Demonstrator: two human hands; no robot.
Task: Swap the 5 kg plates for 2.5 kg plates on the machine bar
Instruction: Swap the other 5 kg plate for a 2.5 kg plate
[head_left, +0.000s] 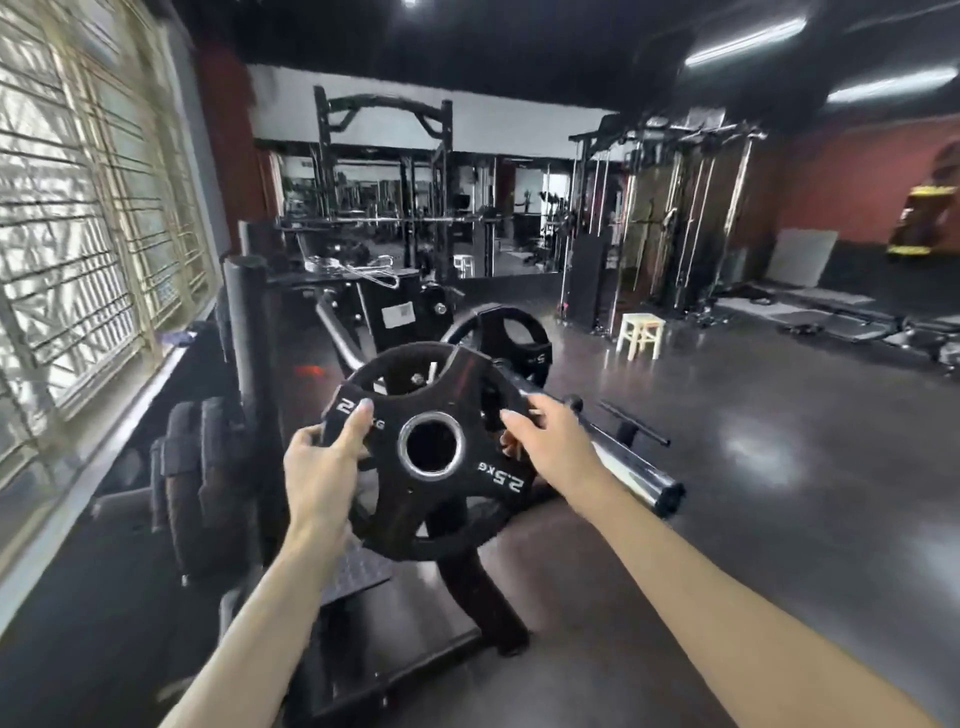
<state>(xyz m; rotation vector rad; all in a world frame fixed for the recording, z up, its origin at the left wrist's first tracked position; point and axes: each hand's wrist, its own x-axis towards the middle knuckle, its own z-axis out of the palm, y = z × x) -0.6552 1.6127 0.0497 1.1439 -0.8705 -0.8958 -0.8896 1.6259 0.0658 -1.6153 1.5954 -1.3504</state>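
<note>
Both hands (441, 447) on 2.5 kg plate (441, 493), chrome bar (623, 457) just behind.

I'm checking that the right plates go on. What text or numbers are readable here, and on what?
"2.5 KG", upside down: lower right spoke of the held plate.
"2" then "KG", middle hidden by the left hand: same plate's left spoke.
Marking on the plate on the bar: too blurred.
White label on the black machine: unreadable.

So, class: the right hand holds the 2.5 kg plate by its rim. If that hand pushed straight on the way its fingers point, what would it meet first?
Probably the other plate on the chrome bar, beyond the right hand and its 2.5 kg plate; depth is unclear.
</note>
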